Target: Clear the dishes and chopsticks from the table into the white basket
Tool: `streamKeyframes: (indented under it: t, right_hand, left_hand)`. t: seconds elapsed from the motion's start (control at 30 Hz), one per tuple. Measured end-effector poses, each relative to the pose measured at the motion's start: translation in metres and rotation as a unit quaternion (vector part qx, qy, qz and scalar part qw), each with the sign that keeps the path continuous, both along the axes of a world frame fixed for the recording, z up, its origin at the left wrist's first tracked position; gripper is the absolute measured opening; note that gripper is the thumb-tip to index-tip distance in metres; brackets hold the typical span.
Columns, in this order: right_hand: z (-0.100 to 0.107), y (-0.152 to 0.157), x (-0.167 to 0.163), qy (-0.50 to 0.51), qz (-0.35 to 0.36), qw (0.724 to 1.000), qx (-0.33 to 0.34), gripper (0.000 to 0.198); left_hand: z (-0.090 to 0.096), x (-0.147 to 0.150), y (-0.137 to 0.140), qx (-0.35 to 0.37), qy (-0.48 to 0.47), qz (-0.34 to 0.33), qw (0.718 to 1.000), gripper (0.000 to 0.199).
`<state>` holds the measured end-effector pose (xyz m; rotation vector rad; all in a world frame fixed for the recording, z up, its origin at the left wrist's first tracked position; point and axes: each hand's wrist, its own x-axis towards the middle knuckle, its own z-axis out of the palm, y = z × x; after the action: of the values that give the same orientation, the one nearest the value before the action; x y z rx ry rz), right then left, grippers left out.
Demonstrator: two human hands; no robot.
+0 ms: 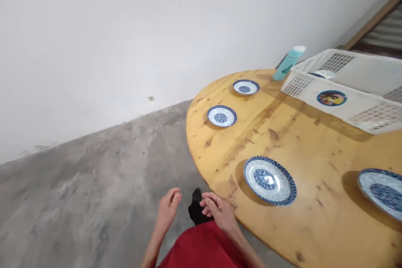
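My left hand (170, 206) hangs over the floor, short of the table's edge, with loosely curled fingers and nothing in it. Close to the rim of the round wooden table (216, 155), my right hand (217, 208) is empty too, its fingers bent and a little apart. Nearest to it lies a blue-and-white patterned plate (270, 181). Another such plate (385, 192) is cut off by the right border of the view. Farther back are two smaller-looking plates, one near the left edge (221, 116) and one behind it (246, 87).
A white plastic basket (333, 113) with a round sticker stands at the table's back right, with a plate (326, 74) partly visible inside. Beside it is a turquoise bottle (287, 65). A white wall (94, 50) and grey concrete floor (109, 188) lie left.
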<state>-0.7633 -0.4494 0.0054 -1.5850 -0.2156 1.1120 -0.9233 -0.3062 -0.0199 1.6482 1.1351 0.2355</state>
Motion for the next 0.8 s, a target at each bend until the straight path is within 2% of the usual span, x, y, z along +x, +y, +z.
streamKeyframes:
  t: [0.1,0.23,0.43,0.6,0.7,0.8]
  right_hand:
    - [0.002,0.031,0.033,0.008,-0.038,0.999,0.005,0.063]
    - [0.009,0.053,0.070,0.006,-0.085,0.996,0.004,0.061]
    - [0.022,0.069,0.094,0.014,-0.173,0.984,0.030,0.059]
    - [0.013,0.085,0.096,0.032,-0.261,0.965,0.008,0.065]
    - [-0.002,0.095,0.102,0.045,-0.319,0.946,-0.025,0.067]
    - [-0.018,0.104,0.110,0.056,-0.399,0.913,-0.063,0.069]
  left_hand:
    - [0.006,0.026,0.042,0.018,0.009,-0.007,1.000,0.053]
    - [0.018,0.069,0.082,0.038,-0.005,-0.037,0.999,0.051]
    - [0.042,0.155,0.135,0.043,-0.026,-0.101,0.994,0.042]
    - [0.048,0.267,0.201,0.066,-0.086,-0.140,0.984,0.032]
    - [0.041,0.350,0.243,0.047,-0.130,-0.162,0.977,0.027]
    - [0.031,0.436,0.277,0.026,-0.139,-0.205,0.969,0.023]
